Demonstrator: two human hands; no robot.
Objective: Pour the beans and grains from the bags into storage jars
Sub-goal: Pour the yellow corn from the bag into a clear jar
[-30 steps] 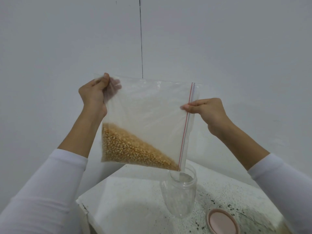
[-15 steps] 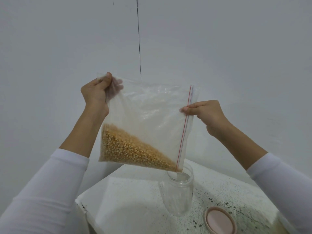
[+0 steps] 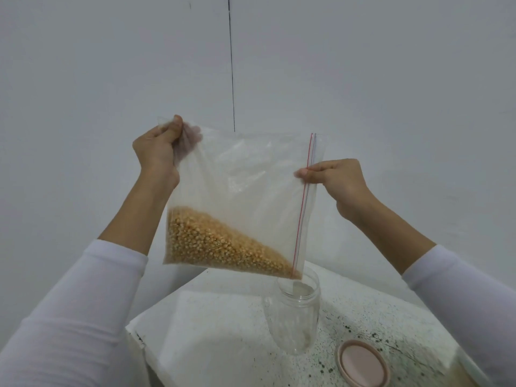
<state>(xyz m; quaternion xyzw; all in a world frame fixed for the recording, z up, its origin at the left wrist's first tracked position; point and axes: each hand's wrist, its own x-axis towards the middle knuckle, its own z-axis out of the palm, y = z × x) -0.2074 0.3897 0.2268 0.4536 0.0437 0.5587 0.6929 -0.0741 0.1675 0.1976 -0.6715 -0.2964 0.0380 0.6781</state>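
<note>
While held aloft over speckled white tabletop (image 3: 223, 331): clear zip-seal plastic bag (image 3: 251, 177), turned on its side, red-and-blue seal strip running near-vertical along right edge

Left hand (image 3: 156, 155): pinches upper left corner of bag, thumb in front, fingers curled behind film and visible through it

Right hand (image 3: 335, 182): pinches seal strip about halfway down, thumb tip and fingers pressed together on plastic

Contents: yellow corn kernels (image 3: 217, 244), heaped as a wedge along lower edge, deepest at lower left, thinning toward lower right corner by seal

Lower right corner of bag: directly above, just inside or at the mouth of clear glass storage jar (image 3: 296, 317); contact with rim cannot be told

Jar: upright on tabletop, uncapped, no kernels visible inside

Round pink lid (image 3: 363, 364): flat on tabletop, near jar, to its lower right, apart from it

White long sleeves (image 3: 69, 317) on both forearms, pushed up from wrists

Background: plain pale wall (image 3: 111, 65), thin dark vertical seam above bag

Dark specks scattered on tabletop, denser around lid
</note>
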